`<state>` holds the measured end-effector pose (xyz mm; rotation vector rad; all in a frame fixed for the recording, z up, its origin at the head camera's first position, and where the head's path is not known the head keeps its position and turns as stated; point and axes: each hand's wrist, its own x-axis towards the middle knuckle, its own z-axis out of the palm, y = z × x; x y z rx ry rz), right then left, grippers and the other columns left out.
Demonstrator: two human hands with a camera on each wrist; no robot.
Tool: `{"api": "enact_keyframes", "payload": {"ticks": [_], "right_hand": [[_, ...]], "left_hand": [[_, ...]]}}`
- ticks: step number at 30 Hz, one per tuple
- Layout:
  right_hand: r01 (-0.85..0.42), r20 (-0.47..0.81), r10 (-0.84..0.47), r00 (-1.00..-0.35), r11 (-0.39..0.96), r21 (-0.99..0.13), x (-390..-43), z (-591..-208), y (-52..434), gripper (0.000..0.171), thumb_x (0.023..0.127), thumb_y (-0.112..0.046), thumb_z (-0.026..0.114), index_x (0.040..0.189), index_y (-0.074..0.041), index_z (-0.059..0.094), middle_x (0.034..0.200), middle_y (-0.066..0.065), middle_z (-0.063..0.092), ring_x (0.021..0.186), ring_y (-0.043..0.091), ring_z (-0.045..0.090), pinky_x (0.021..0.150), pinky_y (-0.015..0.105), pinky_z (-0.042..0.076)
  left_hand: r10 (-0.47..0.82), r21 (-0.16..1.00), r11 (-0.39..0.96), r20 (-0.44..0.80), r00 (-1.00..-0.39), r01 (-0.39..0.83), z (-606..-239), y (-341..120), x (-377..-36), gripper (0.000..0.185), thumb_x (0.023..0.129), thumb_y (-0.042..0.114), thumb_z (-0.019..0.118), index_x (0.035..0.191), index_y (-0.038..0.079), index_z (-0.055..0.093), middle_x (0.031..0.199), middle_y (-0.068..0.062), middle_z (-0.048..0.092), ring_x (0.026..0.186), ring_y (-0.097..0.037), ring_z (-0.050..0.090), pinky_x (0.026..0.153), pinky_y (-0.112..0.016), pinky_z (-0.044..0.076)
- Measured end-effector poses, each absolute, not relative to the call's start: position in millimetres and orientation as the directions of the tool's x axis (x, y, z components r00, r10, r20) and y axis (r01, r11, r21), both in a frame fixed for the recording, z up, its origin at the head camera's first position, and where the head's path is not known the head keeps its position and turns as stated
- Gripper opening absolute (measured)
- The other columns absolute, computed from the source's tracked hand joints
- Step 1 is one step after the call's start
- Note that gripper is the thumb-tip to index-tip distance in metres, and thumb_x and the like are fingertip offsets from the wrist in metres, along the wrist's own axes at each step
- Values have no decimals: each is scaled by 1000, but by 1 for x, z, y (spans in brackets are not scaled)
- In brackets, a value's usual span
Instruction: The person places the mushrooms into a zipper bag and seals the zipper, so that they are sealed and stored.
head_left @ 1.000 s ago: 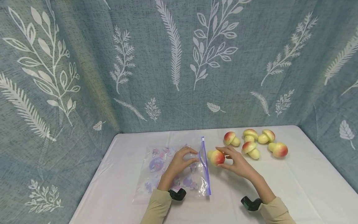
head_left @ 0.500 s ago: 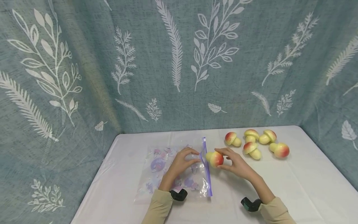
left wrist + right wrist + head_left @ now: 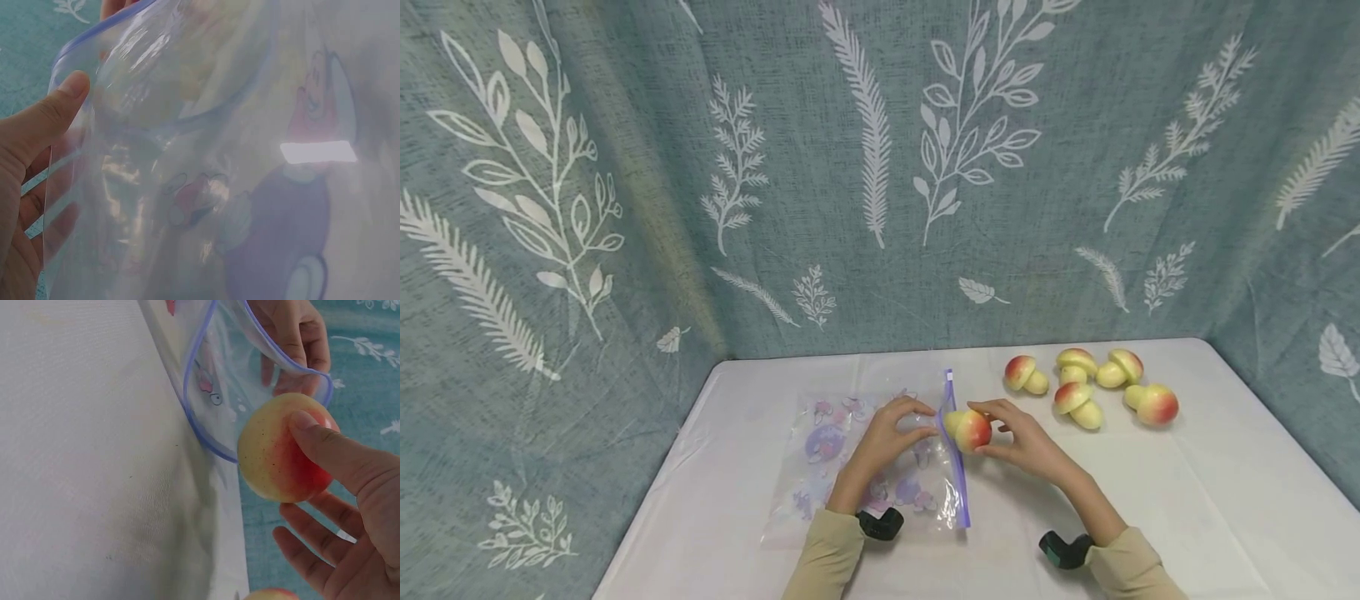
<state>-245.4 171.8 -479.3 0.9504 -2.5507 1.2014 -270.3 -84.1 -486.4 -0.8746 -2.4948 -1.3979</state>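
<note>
In our left wrist view the bag fills the picture, blurring whatever lies behind it, and our left hand is cut by the left edge. Our right hand runs off the right wrist view's lower-right corner.

Five more toy mushrooms on white table; teal leaf-print curtain behind.

Both forearms forward on beige sleeves, left hand pinching, right hand curled in a grip
</note>
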Motion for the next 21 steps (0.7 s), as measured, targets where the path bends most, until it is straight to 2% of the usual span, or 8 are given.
{"api": "enact_keyframes", "payload": {"ticks": [6, 11, 16, 21], "right_hand": [[-606, 388, -481, -786, 479, -635, -249, -480, 169, 60, 78, -24, 75, 130, -6, 51, 119, 5, 58, 98, 18, 58, 79, 39, 55], [-607, 384, -490, -783, 464, -645, -251, -479, 167, 60, 78, -24, 75, 130, -6, 50, 120, 5, 57, 100, 20, 58, 80, 40, 54], [-608, 383, -495, -780, 454, -652, -251, -479, 164, 60, 78, -23, 75, 131, -6, 50, 119, 6, 58, 100, 20, 58, 80, 40, 55], [-600, 369, -500, -784, 454, -658, -250, -480, 165, 60, 78, -22, 75, 131, -6, 50, 120, 8, 57, 100, 21, 58, 81, 38, 55]], "left_hand": [[408, 727, 404, 400, -821, 555, -488, -84, -271, 27, 79, 32, 71, 101, 16, 68, 102, 4, 67, 112, -20, 57, 111, -43, 31], [414, 723, 404, 401, -817, 560, -488, -85, -270, 28, 79, 31, 71, 101, 15, 68, 102, 4, 67, 109, -17, 58, 106, -41, 38], [417, 720, 394, 414, -809, 572, -486, -85, -269, 27, 79, 30, 71, 101, 14, 68, 102, 2, 67, 108, -18, 58, 108, -42, 35], [423, 719, 387, 418, -804, 577, -485, -84, -268, 27, 79, 28, 71, 102, 15, 67, 102, 2, 67, 105, -17, 59, 105, -41, 40]]}}
